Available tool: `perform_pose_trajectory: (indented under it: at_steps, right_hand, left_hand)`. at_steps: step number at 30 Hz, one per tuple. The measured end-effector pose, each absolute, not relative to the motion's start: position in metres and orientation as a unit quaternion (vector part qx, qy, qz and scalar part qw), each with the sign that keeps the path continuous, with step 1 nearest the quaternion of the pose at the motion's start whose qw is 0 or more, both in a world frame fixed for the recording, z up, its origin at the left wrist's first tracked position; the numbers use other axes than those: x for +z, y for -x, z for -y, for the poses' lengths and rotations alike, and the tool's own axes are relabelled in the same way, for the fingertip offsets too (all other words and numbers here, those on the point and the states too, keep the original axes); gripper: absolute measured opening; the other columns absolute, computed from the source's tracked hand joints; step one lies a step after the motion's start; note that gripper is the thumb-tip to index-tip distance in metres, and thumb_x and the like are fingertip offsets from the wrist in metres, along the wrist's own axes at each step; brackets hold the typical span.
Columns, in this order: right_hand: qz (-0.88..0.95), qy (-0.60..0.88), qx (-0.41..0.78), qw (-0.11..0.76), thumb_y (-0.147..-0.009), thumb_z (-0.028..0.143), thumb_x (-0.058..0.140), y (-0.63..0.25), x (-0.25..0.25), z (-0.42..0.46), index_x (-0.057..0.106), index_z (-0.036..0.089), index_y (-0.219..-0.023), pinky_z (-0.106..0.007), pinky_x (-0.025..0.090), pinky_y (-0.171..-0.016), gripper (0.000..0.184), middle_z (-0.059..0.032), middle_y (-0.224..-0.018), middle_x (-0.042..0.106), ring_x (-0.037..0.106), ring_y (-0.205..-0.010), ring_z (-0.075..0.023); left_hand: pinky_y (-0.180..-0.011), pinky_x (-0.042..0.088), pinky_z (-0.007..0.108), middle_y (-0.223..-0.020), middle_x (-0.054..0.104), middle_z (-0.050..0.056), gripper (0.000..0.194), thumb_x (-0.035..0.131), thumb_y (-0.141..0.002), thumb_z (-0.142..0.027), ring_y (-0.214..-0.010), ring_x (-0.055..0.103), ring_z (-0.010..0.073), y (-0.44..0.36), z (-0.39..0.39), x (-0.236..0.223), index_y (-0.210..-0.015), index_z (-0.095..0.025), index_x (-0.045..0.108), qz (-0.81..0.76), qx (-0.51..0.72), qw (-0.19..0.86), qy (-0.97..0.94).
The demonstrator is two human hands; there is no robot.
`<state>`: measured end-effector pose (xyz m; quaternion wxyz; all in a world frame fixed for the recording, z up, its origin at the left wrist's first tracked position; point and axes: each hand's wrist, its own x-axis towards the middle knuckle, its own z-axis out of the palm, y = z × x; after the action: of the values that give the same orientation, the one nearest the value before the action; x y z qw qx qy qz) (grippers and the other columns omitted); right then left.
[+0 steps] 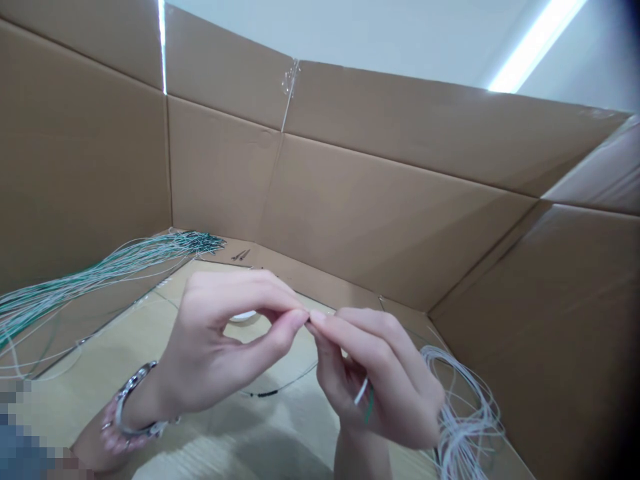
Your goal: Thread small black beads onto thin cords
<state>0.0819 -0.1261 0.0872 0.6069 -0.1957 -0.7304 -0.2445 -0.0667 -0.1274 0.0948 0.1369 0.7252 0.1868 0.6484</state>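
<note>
My left hand (227, 340) and my right hand (385, 373) meet fingertip to fingertip above the table. Both pinch with thumb and forefinger; a tiny dark bit shows where they touch, too small to name. Out of my right palm poke a white wire end (361, 391) and a green wire end (370, 405), so that hand is closed around the wires. Behind and below my hands, a thin wire with a black section (267, 394) runs over the table toward my right hand. Whatever my left fingertips pinch is hidden.
Cardboard walls (350, 193) enclose the pale table (280, 447). A long bundle of green and white wires (110, 270) lies at the left, near some small dark pointed pieces (241, 255). Coiled white wires (465, 420) lie at the right. Part of a white round object (243, 317) shows behind my left hand.
</note>
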Motion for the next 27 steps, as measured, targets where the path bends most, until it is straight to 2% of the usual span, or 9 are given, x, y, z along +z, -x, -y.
perform_pose_trajectory:
  at_steps: [5, 10, 19, 27]
  right_hand:
    - [0.719, 0.195, -0.23, 0.626, -0.079, 0.002, 0.064, -0.0784, 0.0866, 0.1268, 0.068, 0.011, -0.084, -0.02, 0.041, -0.049, 0.011, 0.0005, -0.073, 0.062, 0.052, -0.062, -0.0048]
    - [0.733, 0.181, -0.219, 0.618, -0.081, 0.002, 0.062, -0.0818, 0.0811, 0.1253, 0.068, 0.012, -0.093, -0.019, 0.042, -0.052, 0.017, 0.0013, -0.078, 0.063, 0.053, -0.067, -0.005]
    - [0.727, 0.192, -0.233, 0.617, -0.081, 0.004, 0.061, -0.0824, 0.0794, 0.1219, 0.068, 0.015, -0.092, -0.02, 0.041, -0.051, 0.017, 0.0019, -0.074, 0.061, 0.051, -0.065, -0.0063]
    - [0.72, 0.2, -0.263, 0.61, -0.081, 0.002, 0.061, -0.08, 0.0808, 0.1194, 0.068, 0.012, -0.089, -0.019, 0.042, -0.051, 0.014, 0.0002, -0.075, 0.063, 0.052, -0.064, -0.0056]
  left_hand:
    - [-0.056, 0.048, 0.019, -0.065, 0.067, -0.002, 0.014, 0.064, -0.075, -0.003, -0.061, 0.062, 0.0087, 0.0686, 0.1264, 0.0965, -0.071, -0.016, 0.065, -0.178, 0.644, 0.172, -0.724]
    - [-0.054, 0.047, 0.02, -0.063, 0.066, -0.001, 0.013, 0.065, -0.074, -0.004, -0.059, 0.061, 0.0095, 0.0707, 0.1282, 0.0972, -0.069, -0.015, 0.065, -0.184, 0.636, 0.171, -0.729]
    - [-0.052, 0.047, 0.019, -0.06, 0.063, -0.003, 0.016, 0.064, -0.07, 0.001, -0.057, 0.06, 0.0078, 0.0638, 0.1271, 0.0977, -0.066, -0.014, 0.062, -0.19, 0.659, 0.085, -0.723]
    - [-0.051, 0.048, 0.019, -0.061, 0.064, -0.004, 0.017, 0.063, -0.07, 0.0, -0.058, 0.062, 0.0087, 0.062, 0.1229, 0.094, -0.067, -0.016, 0.062, -0.199, 0.669, 0.013, -0.716]
